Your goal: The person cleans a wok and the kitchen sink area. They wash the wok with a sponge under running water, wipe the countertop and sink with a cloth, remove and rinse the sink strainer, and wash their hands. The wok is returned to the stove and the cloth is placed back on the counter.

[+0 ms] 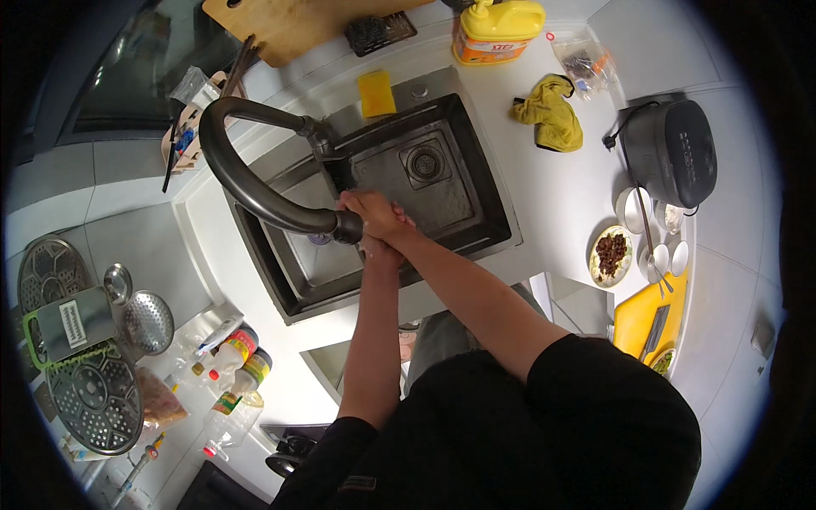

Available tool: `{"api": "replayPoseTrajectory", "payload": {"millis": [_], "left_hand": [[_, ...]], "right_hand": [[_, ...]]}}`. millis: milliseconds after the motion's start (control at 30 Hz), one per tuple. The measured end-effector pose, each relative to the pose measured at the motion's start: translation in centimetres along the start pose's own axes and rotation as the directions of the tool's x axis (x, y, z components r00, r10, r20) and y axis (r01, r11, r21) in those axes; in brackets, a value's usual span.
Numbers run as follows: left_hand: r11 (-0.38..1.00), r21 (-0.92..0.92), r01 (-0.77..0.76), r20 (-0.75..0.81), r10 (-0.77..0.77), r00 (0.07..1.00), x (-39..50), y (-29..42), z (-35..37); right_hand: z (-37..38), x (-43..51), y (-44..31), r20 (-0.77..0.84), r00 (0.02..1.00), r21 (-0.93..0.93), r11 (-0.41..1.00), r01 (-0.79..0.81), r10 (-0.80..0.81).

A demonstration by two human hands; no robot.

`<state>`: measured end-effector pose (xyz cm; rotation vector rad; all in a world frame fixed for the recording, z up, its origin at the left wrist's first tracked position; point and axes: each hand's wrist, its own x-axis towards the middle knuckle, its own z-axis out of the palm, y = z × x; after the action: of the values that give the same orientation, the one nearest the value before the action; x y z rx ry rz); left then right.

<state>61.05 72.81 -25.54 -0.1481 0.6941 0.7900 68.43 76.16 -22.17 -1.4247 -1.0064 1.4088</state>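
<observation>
Both hands are pressed together over the double-bowl dark metal sink (494,191), just beyond the end of the gooseneck faucet (280,213). My right hand (375,213) lies across my left hand and is closed around it. Most of my left hand (377,247) is hidden under the right one; its wrist shows below the faucet head. A few fingertips peek out at the right side of the clasp. Whitish wet patches, perhaps foam, show near the left wrist. Whether water is running cannot be made out. A drain strainer (425,164) sits in the right bowl.
A yellow sponge (377,94) lies on the sink's back rim. Right of the sink are a yellow detergent jug (499,32), a yellow cloth (551,115), a dark appliance (669,153) and a plate of brown food pieces (611,256). Plastic bottles (236,382) stand at left.
</observation>
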Motion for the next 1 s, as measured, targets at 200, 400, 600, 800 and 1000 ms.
{"api": "replayPoseTrajectory", "payload": {"millis": [200, 400, 600, 800, 1000], "left_hand": [[0.873, 0.161, -0.460, 0.096, 0.450, 0.888, -0.8, -0.7, 3.8], [0.947, 0.102, -0.305, 0.181, 0.283, 0.942, -0.7, -0.1, 4.3], [0.971, 0.067, -0.231, 0.114, 0.223, 0.968, 0.7, 0.6, 1.8], [0.987, -0.008, -0.161, 0.523, 0.142, 0.841, 2.6, 1.4, 0.4], [0.984, 0.098, -0.147, 0.024, 0.146, 0.989, -0.1, 0.9, 1.4]], "right_hand": [[2.1, -0.7, 0.7, -0.289, 0.809, -0.799, 0.595, 0.091, -0.512], [1.5, -1.8, 0.9, -0.343, 0.928, -0.585, 0.807, -0.086, -0.149], [1.6, -3.0, -2.2, -0.511, 0.844, -0.312, 0.950, -0.004, -0.165], [1.2, -3.6, -4.9, -0.308, 0.859, -0.579, 0.797, 0.172, -0.409], [2.0, -2.5, -2.9, -0.223, 0.972, -0.590, 0.804, -0.074, -0.073]]}}
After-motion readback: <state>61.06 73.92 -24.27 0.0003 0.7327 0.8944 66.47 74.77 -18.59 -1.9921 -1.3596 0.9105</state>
